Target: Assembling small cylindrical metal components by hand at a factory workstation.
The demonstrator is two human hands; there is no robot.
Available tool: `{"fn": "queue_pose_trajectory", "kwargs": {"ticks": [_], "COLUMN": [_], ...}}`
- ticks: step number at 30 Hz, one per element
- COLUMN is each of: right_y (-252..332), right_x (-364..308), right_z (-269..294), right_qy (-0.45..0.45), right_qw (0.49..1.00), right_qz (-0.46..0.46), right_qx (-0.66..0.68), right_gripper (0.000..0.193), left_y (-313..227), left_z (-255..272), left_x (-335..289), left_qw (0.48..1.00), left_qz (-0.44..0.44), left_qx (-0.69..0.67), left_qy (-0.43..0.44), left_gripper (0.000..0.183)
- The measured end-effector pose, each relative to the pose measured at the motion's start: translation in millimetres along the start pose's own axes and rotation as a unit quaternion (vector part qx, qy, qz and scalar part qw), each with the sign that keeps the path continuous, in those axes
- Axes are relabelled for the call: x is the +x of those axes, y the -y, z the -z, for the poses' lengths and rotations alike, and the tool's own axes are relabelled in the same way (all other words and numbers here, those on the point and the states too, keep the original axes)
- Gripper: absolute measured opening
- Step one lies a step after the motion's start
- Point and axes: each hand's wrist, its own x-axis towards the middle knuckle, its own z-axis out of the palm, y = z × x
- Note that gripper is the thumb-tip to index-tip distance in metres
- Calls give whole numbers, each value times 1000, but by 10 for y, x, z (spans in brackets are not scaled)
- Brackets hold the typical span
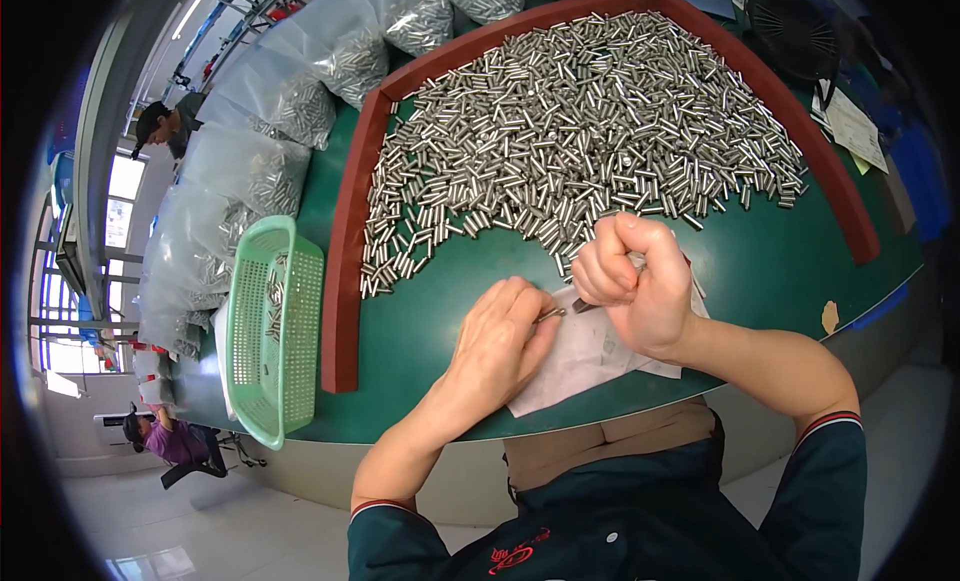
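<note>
My left hand [497,336] is closed, pinching a small shiny metal pin [551,314] between thumb and fingertips. My right hand [640,286] is curled into a fist just to its right. A dark tip of something [584,305] pokes out below its fingers, and the rest is hidden in the fist. Both hands are over a pale pinkish sheet [560,376] at the near edge of the green table. Beyond them a big heap of short silver metal pins [590,121] spreads out, its nearest pins close to my right hand.
A dark red frame [346,231] borders the heap on the left, back and right. Left of it stands a light green plastic basket [296,331] with a few pins inside. Clear bags of pins [285,106] line the table's left side. A black fan [793,31] sits back right.
</note>
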Motion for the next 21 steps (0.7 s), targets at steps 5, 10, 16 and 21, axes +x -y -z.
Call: {"fn": "queue_pose_trajectory", "kwargs": {"ticks": [5, 10, 16, 21], "right_y": [-30, -28, -33, -37], "right_x": [5, -1, 20, 20], "right_z": [1, 5, 9, 9], "right_qy": [7, -7, -3, -1], "right_qw": [1000, 999, 999, 999], "right_qz": [-19, -29, -34, -35], "right_qx": [15, 23, 32, 34], "right_gripper": [39, 39, 38, 38], "left_y": [-29, -36, -38, -52], "left_z": [-42, -91, -96, -92], "left_x": [-3, 0, -3, -2], "left_qw": [1000, 999, 997, 997], "left_qz": [3, 6, 15, 19], "left_qx": [14, 28, 39, 35], "left_qy": [-26, -46, -58, -63], "left_gripper": [15, 14, 13, 13]}}
